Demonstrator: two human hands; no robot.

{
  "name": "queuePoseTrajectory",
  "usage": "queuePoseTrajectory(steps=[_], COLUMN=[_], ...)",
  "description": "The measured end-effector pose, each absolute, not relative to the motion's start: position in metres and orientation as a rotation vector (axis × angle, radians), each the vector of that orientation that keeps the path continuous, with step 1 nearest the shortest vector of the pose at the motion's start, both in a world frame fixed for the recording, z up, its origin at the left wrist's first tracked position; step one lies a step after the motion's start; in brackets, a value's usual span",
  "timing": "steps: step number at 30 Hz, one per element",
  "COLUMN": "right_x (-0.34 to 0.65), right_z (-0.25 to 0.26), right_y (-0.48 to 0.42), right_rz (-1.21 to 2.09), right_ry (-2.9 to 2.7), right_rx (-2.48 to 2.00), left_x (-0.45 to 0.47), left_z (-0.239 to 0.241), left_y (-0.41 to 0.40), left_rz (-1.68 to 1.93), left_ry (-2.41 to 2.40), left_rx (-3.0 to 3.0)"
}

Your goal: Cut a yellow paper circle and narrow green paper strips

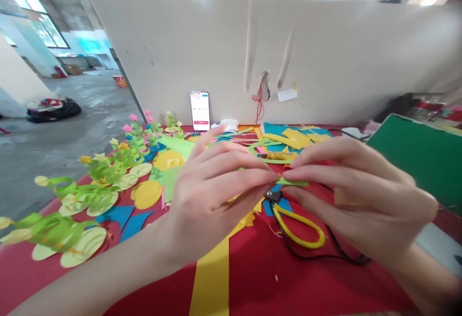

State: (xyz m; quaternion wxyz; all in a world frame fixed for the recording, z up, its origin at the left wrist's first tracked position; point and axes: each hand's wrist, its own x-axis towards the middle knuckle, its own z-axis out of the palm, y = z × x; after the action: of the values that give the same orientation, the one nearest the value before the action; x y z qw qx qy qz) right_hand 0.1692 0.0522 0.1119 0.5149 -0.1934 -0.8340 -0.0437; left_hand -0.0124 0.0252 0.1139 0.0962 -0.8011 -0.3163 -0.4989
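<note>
Between my two hands, above the red table, is a small green paper strip (296,182). My left hand (220,181) pinches its left end, thumb tucked beneath the fingers. The fingertips of my right hand (350,186) close on the strip from the other side. Below them lie scissors with yellow-lined handles (303,232), their blades mostly hidden behind my left hand. A yellow paper band (211,277) runs toward the table's front edge, with yellow scraps at its far end.
On the left stand several green paper curls with star or round tops (65,229). Yellow paper ovals (146,194) and blue scraps (124,220) lie beside them. A phone with a running timer (200,110) leans on the white partition (180,42). A green board (415,162) is at right.
</note>
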Motion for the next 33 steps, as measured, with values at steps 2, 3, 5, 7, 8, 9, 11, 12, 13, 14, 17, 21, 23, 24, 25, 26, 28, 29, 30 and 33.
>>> queuePoseTrajectory(steps=[2,3,5,7,8,9,11,12,13,14,17,21,23,24,25,26,28,29,30,33], right_x=[0.170,0.170,0.170,0.170,0.171,0.171,0.172,0.172,0.173,0.174,0.181,0.203,0.217,0.223,0.228,0.230,0.227,0.220,0.211,0.169], right_z=[0.115,0.117,0.119,0.121,0.121,0.122,0.121,0.121,0.121,0.121,0.124,0.130,0.131,0.132,0.132,0.132,0.128,0.125,0.121,0.104], right_y=[0.052,0.052,0.052,0.052,0.052,0.052,0.051,0.051,0.052,0.052,0.054,0.065,0.076,0.083,0.090,0.097,0.105,0.106,0.104,0.082], right_rz=[-0.157,-0.179,-0.227,-0.268,-0.291,-0.314,-0.357,-0.378,-0.401,-0.428,-0.521,-0.563,-0.497,-0.457,-0.416,-0.379,-0.330,-0.311,-0.326,-0.228], right_ry=[-2.050,-2.061,-2.093,-2.132,-2.150,-2.167,-2.196,-2.215,-2.241,-2.265,-2.293,-2.161,-2.067,-2.037,-2.031,-2.057,-2.104,-2.125,-2.092,-2.186], right_rx=[-0.446,-0.432,-0.421,-0.428,-0.421,-0.408,-0.404,-0.408,-0.415,-0.415,-0.382,-0.536,-0.742,-0.832,-0.888,-0.898,-0.880,-0.852,-0.860,-0.752], left_x=[-0.012,-0.012,-0.013,-0.013,-0.013,-0.014,-0.014,-0.013,-0.013,-0.013,-0.014,-0.023,-0.030,-0.033,-0.036,-0.037,-0.038,-0.036,-0.034,-0.024], left_z=[0.113,0.113,0.112,0.112,0.112,0.112,0.112,0.112,0.112,0.112,0.113,0.116,0.116,0.116,0.116,0.115,0.111,0.108,0.104,0.089], left_y=[0.026,0.026,0.027,0.027,0.027,0.027,0.027,0.027,0.027,0.027,0.027,0.031,0.036,0.039,0.041,0.044,0.047,0.047,0.047,0.041], left_rz=[-1.461,-1.449,-1.422,-1.398,-1.395,-1.399,-1.408,-1.404,-1.394,-1.376,-1.323,-1.299,-1.272,-1.238,-1.187,-1.117,-0.909,-0.784,-0.673,-0.547], left_ry=[-0.950,-0.960,-0.977,-0.980,-0.974,-0.971,-0.972,-0.984,-0.998,-1.015,-1.065,-1.164,-1.248,-1.311,-1.381,-1.449,-1.550,-1.571,-1.576,-1.568], left_rx=[-2.372,-2.372,-2.381,-2.399,-2.408,-2.414,-2.430,-2.443,-2.459,-2.474,-2.471,-2.391,-2.362,-2.349,-2.339,-2.334,-2.332,-2.331,-2.337,-2.425])
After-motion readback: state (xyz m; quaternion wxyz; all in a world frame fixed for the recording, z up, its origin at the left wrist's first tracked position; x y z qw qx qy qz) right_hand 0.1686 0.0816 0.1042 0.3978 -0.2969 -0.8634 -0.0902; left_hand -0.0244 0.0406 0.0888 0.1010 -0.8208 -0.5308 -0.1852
